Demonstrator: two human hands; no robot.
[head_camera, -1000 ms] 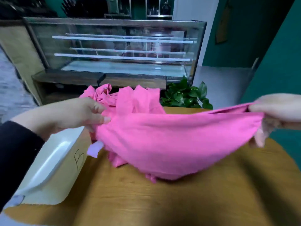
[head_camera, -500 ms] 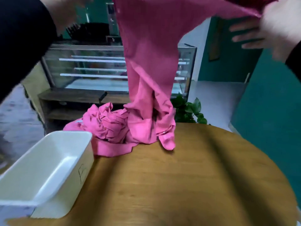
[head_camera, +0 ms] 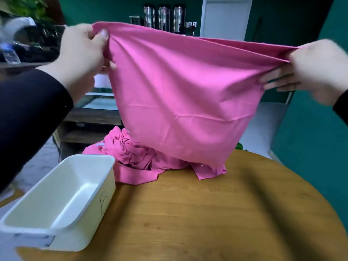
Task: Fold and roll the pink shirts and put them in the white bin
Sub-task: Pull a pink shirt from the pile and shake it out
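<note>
A pink shirt [head_camera: 180, 95] hangs spread out in the air above the round wooden table [head_camera: 216, 213]. My left hand [head_camera: 81, 55] pinches its upper left corner and my right hand [head_camera: 310, 70] grips its upper right corner. The shirt's lower end touches the table near a crumpled pile of pink shirts [head_camera: 135, 157] at the table's far side. The white bin [head_camera: 62, 200] stands at the table's left edge with nothing inside it and a letter marked on its side.
Behind the table stands a glass display case [head_camera: 94, 102] on a dark wooden base. A green plant leaf [head_camera: 239, 146] shows just past the shirt. Green walls and a white door are at the back.
The shirt was lifted off the pile and is now stretched wide between both hands at chest height. Half a second ago it hung in a narrow bunch from higher up.
</note>
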